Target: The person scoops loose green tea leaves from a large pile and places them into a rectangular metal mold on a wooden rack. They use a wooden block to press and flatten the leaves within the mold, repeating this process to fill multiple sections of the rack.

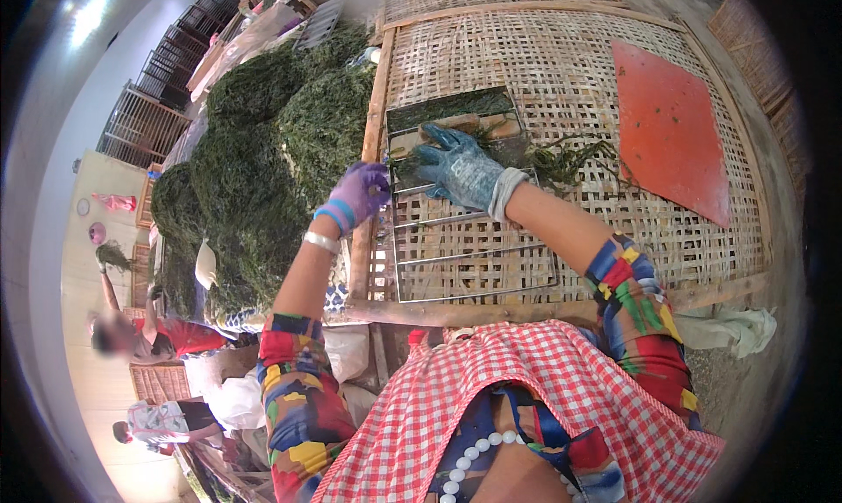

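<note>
A rectangular metal frame with crossbars (477, 258) lies on a woven bamboo mat (572, 56) edged with wood. Dark green seaweed (454, 109) fills the frame's far section. My right hand (457, 167), in a blue coated glove, is spread over the frame's upper sections, beside a light brown block (503, 129). Whether its palm presses on something below is hidden. Beside the frame's left edge is my left hand (363, 192) in a purple knit glove, fingers curled and slightly blurred; I cannot tell whether it holds anything. Loose seaweed strands (572, 157) lie right of my right hand.
A large heap of dark green seaweed (243, 154) stands left of the mat. A red sheet (671, 128) lies on the mat's right side. At the far left, a person (154, 338) raises a clump of seaweed; another person (164, 424) is lower down. Slatted racks (141, 125) line the wall.
</note>
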A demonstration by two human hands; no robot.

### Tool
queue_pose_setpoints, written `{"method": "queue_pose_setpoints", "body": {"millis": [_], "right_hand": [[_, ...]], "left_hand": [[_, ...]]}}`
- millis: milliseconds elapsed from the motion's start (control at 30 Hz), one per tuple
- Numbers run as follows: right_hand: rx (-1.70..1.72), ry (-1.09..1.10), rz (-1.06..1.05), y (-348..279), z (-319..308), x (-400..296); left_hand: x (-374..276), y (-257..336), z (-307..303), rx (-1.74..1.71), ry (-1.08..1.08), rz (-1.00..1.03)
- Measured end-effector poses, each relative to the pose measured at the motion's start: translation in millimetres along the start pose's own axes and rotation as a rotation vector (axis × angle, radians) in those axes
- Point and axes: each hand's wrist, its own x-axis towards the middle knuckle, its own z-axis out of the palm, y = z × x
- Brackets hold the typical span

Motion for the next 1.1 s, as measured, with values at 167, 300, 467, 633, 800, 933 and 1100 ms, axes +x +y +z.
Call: {"method": "queue_pose_setpoints", "body": {"millis": [167, 300, 467, 633, 800, 933, 1100], "right_hand": [[0.481, 0.174, 0.336, 29, -43, -13], [0.165, -0.069, 0.559, 46, -94, -24], [0.085, 0.071, 0.429, 42, -100, -70], [0.092, 0.066, 0.305, 17, -93, -68], [0.71, 0.055, 0.208, 3, -28, 30], [0.434, -0.115, -0.118, -22, -16, 60], [-0.031, -0.307, -0.143, 27, -38, -24]], "left_hand": [[33, 55, -56, -0.539, 0.392, 0.253], [38, 88, -10, 0.185, 0.248, -0.012], [11, 40, 26, 0.359, 0.325, -0.14], [6, 56, 15, 0.042, 0.494, -0.103], [20, 73, 61, 0.225, 0.242, -0.107], [-24, 63, 45, 0.208, 0.134, 0.166], [-34, 58, 43, -0.038, 0.147, 0.148]]}}
